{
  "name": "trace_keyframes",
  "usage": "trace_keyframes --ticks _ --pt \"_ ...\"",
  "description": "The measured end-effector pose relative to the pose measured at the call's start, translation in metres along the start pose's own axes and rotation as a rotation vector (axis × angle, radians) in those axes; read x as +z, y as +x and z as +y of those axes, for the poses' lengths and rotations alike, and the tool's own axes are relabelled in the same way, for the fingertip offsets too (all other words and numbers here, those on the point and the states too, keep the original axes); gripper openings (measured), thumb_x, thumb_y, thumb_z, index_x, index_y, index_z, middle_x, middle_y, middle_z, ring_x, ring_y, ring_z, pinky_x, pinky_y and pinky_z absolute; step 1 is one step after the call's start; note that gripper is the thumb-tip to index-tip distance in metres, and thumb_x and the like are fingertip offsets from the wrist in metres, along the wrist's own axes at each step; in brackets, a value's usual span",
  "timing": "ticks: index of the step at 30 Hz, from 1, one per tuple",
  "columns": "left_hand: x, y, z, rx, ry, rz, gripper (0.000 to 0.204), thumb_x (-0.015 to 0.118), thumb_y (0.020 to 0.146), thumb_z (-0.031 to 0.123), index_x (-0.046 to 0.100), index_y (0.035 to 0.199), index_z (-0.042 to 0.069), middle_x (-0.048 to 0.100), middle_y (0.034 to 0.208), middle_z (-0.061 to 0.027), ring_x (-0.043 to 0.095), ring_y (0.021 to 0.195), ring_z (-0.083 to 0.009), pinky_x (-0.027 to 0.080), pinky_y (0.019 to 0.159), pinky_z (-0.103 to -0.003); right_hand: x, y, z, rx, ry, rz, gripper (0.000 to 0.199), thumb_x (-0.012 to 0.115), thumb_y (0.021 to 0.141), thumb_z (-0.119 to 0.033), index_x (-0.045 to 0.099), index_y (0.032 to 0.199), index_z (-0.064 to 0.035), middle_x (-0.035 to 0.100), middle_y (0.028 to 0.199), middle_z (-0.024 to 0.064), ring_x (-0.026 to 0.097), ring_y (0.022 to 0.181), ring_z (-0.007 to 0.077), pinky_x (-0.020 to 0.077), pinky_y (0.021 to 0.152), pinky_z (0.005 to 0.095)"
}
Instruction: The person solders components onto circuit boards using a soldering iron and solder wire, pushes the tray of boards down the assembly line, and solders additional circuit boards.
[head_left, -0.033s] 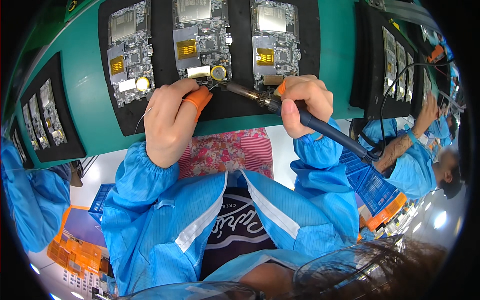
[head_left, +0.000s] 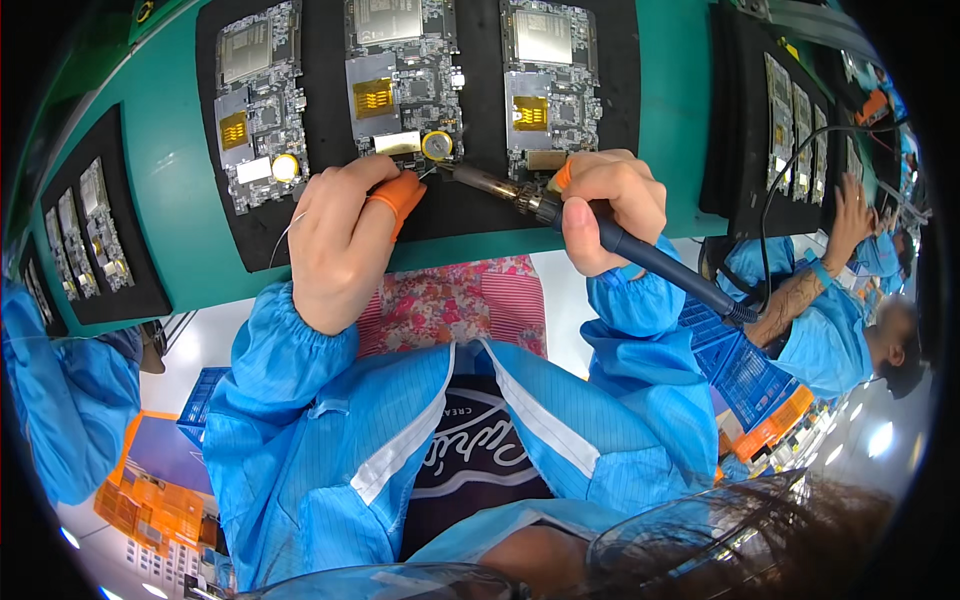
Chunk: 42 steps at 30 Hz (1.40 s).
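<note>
My right hand (head_left: 612, 205) grips a dark blue soldering iron (head_left: 660, 262), its tip angled left to the lower edge of the middle circuit board (head_left: 405, 95), just below a round coin cell (head_left: 437, 146). Pinched in my left hand (head_left: 345, 235) is a thin solder wire (head_left: 289, 236), which trails off behind the wrist. The wire's front end meets the area by the iron's tip; whether they touch is too small to tell. Orange finger cots (head_left: 400, 196) cover fingertips on both hands.
A left circuit board (head_left: 262, 110) and a right circuit board (head_left: 552, 85) share the black mat (head_left: 325, 60) on the green bench (head_left: 675, 110). The iron's black cable (head_left: 768, 215) rises at right. Beside it, a co-worker's hand (head_left: 852, 215) works near more boards.
My hands, the iron and the wire hold their places. At the far right, the co-worker's hand has shifted slightly.
</note>
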<state>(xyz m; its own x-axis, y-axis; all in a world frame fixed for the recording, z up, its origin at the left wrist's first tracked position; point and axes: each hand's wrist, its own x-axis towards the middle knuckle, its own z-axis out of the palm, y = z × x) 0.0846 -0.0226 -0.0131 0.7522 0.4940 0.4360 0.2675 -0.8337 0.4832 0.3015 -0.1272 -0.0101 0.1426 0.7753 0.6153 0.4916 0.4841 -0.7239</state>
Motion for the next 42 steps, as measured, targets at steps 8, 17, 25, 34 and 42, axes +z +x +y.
trace_keyframes --ticks 8,17,25,34,42 --pt "-0.015 0.002 0.005 -0.031 0.024 -0.005 0.030 0.078 0.059 0.001 0.067 0.087 0.000 0.061 0.095 -0.0093 0.059 0.078 -0.0225 0.047 0.062 -0.033 -0.011 -0.011 0.000 0.041 0.086 0.041 0.009 0.061 0.073 -0.003 0.054 0.075 0.0018 0.055 0.056 0.0094 0.053 0.042 0.0184 0.0417 0.039 0.0291" --pt "-0.054 -0.025 0.006 -0.320 -0.010 0.048 0.029 0.074 0.069 -0.006 0.066 0.097 0.000 0.056 0.107 -0.0130 0.058 0.095 -0.0267 0.049 0.078 -0.032 -0.026 -0.027 0.000 0.499 0.170 0.670 0.023 0.052 0.095 -0.026 0.045 0.096 -0.0046 0.053 0.083 0.0080 0.059 0.071 0.0181 0.0402 0.100 0.0502" --pt "-0.048 -0.037 0.006 -0.350 -0.125 0.235 0.028 0.076 0.070 -0.004 0.065 0.095 0.000 0.057 0.110 -0.0120 0.059 0.092 -0.0249 0.050 0.076 -0.032 0.021 -0.017 -0.010 0.515 0.469 0.581 0.025 0.057 0.092 -0.027 0.045 0.096 -0.0053 0.055 0.082 0.0065 0.061 0.073 0.0170 0.0326 0.106 0.0568" --pt "-0.028 -0.029 0.007 -0.174 -0.114 0.148 0.026 0.080 0.061 0.001 0.067 0.083 0.001 0.062 0.091 -0.0072 0.057 0.076 -0.0227 0.046 0.061 -0.031 0.000 -0.007 -0.008 0.283 0.272 0.125 0.018 0.060 0.087 -0.014 0.051 0.086 0.0014 0.056 0.067 0.0089 0.050 0.058 0.0141 0.0376 0.052 0.0291" --pt "-0.016 -0.029 0.005 -0.124 -0.072 0.116 0.027 0.081 0.060 0.001 0.067 0.082 0.002 0.062 0.089 -0.0057 0.057 0.073 -0.0217 0.043 0.059 -0.031 -0.003 -0.019 -0.006 0.186 0.170 0.036 0.021 0.057 0.084 -0.013 0.052 0.071 0.0014 0.049 0.053 0.0080 0.043 0.042 0.0165 0.0322 0.041 0.0303"
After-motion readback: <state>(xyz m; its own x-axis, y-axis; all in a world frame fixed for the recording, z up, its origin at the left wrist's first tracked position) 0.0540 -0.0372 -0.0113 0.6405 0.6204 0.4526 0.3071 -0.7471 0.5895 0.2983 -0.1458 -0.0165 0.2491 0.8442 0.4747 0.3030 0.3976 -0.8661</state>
